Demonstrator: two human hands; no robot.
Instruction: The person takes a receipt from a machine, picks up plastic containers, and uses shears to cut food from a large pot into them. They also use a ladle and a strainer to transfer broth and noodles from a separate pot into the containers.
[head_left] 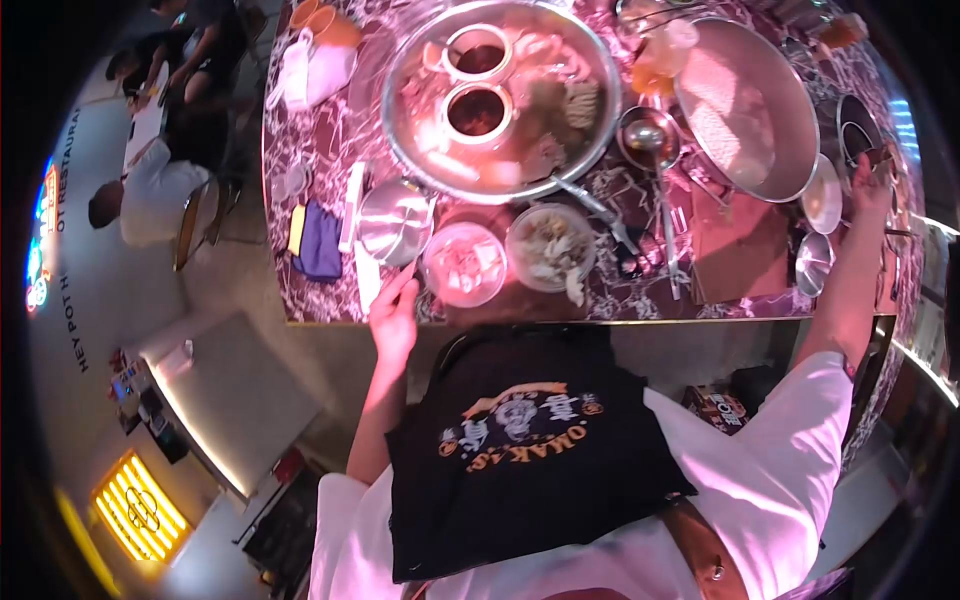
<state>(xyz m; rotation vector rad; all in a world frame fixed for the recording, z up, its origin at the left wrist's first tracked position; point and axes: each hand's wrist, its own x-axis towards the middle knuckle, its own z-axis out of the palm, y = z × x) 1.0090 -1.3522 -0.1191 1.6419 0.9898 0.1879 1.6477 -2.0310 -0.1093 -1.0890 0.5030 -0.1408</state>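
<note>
My left hand (394, 308) is closed at the counter's front edge, on the handle of a metal pan (396, 222). Just right of it stand a clear tub of pink food (465, 264) and a tub of pale food pieces (549, 247). Far to the right, my right hand (872, 186) reaches to a small dark pot (857, 128); its fingers are curled at the pot's near side, and what they hold is too small to tell. A white bowl (822, 195) and a small metal bowl (814, 264) lie beside that forearm.
A large round pot (393, 150) of broth holds two cups. A big metal basin (803, 130), a ladle (648, 136), a brown board (740, 250) and a blue cloth (318, 240) lie on the marbled counter (630, 298). People (158, 195) sit at the far left.
</note>
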